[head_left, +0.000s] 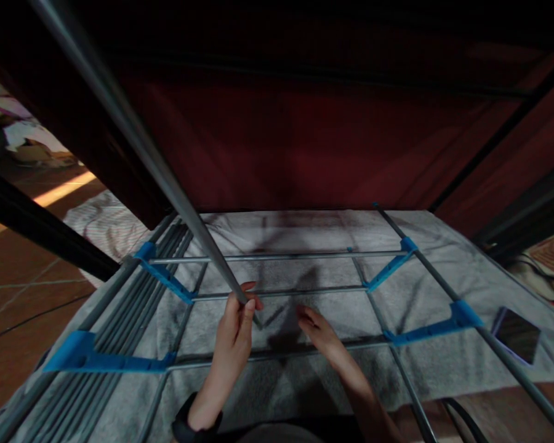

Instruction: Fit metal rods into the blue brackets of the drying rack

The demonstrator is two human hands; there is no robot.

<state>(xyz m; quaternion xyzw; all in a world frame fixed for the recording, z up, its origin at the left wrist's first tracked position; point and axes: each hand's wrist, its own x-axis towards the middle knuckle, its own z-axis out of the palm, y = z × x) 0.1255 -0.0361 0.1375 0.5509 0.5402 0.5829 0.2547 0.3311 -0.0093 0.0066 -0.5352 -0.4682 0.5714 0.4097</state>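
Note:
My left hand is closed around a long grey metal tube near its lower end. From there the tube rises steeply toward the upper left, out of view. To the right, my right hand is held in the air with its fingers loosely curved and apart, touching nothing that I can see. Below and around both hands lies a frame of grey tubes joined by blue plastic brackets, among them a front left bracket and a front right bracket. A crossbar runs just under my hands.
Several loose tubes lie side by side on the left of the grey cloth. A phone rests at the right. Behind stands a dark red panel. A dark post slants across the tiled floor at left.

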